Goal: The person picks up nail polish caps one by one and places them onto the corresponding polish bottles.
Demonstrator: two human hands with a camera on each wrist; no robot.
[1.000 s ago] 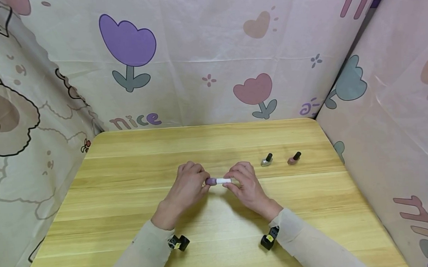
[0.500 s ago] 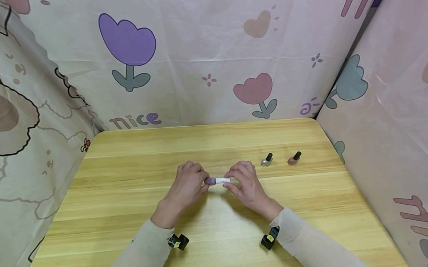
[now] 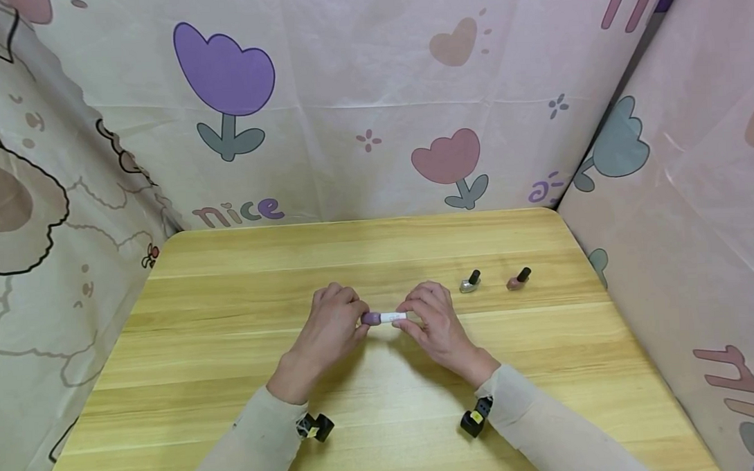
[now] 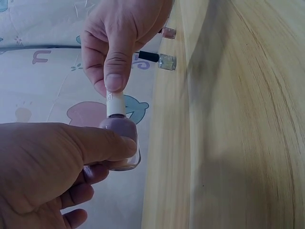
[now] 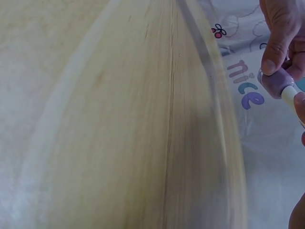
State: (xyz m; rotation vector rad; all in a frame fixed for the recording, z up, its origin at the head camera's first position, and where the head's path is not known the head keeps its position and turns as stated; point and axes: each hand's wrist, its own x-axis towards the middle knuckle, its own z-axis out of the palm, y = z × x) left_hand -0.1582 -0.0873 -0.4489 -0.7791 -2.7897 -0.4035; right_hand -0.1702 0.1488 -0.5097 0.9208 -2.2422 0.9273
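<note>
A nail polish bottle (image 3: 371,319) of purple polish lies sideways between the two hands, above the table. My left hand (image 3: 333,324) pinches its glass body between thumb and fingers. On the other end, the white cap (image 3: 389,317) is pinched by my right hand (image 3: 435,325). In the left wrist view the purple bottle (image 4: 120,130) shows a narrow dark band where cap and neck meet. The right wrist view catches the purple glass (image 5: 276,83) and only part of my right hand at the edge.
Two more nail polish bottles with black caps stand at the back right of the wooden table (image 3: 260,267): a clear-silver bottle (image 3: 469,285) and a pinkish bottle (image 3: 516,282). Patterned cloth (image 3: 340,70) hangs behind the table and at both sides.
Both hands stay almost in place with the bottle between them. The lettering on the white cap looks different from frame to frame, and the right fingers shift slightly.
</note>
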